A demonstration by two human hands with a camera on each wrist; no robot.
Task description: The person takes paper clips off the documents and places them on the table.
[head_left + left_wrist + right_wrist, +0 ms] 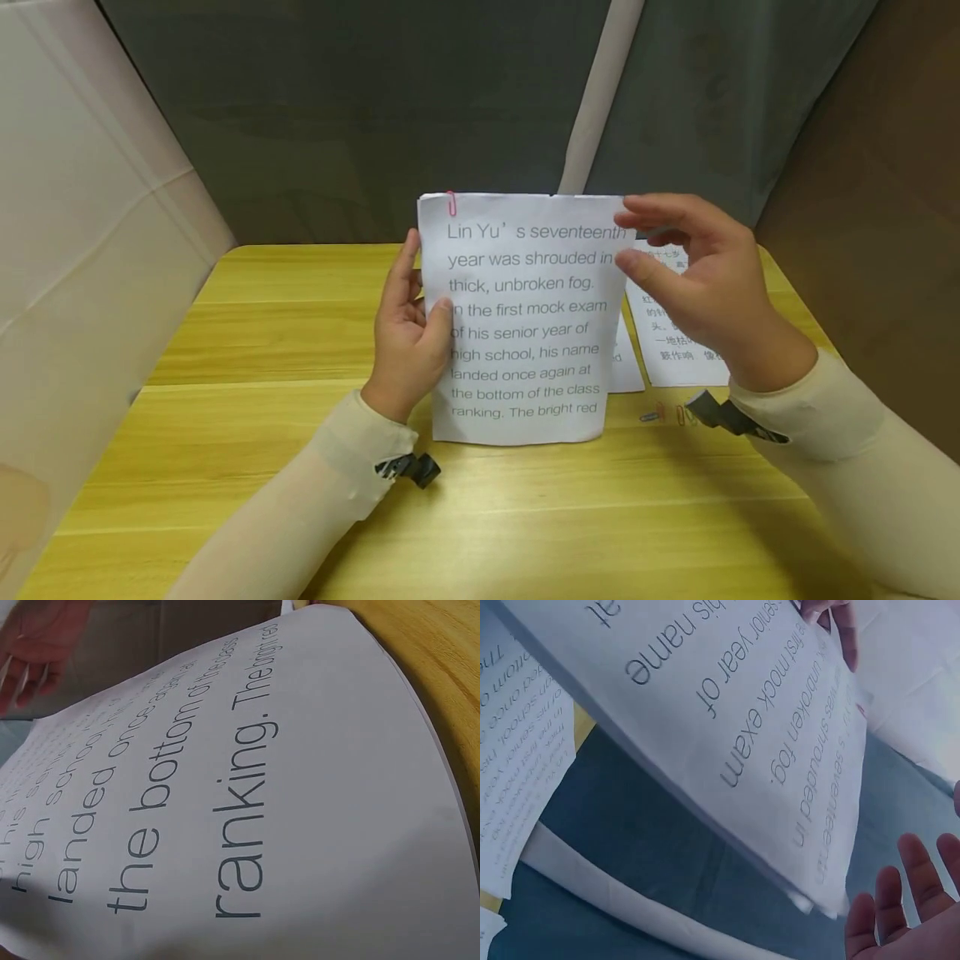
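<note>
The left hand [408,337] grips the stack of white printed sheets [525,325] by its left edge, standing it upright on the yellow wooden tabletop [300,333] so its edges square up, while the right hand [693,279] hovers released beside the top right corner, holding nothing.

printed sheets [525,333]: showing as matt white paper, smooth, black print, edges slightly wavy
paper clip [452,202]: looking like pink coated wire, slightly glossy
table [300,333]: showing yellow wood grain, smooth, faint sheen
loose sheets [675,350]: lying as thin matt white paper
spare clips [663,414]: looking like small coated wire
sleeves [322,492]: appearing as cream cloth, soft, matt
backdrop [375,108]: hanging as grey matt cloth
</note>
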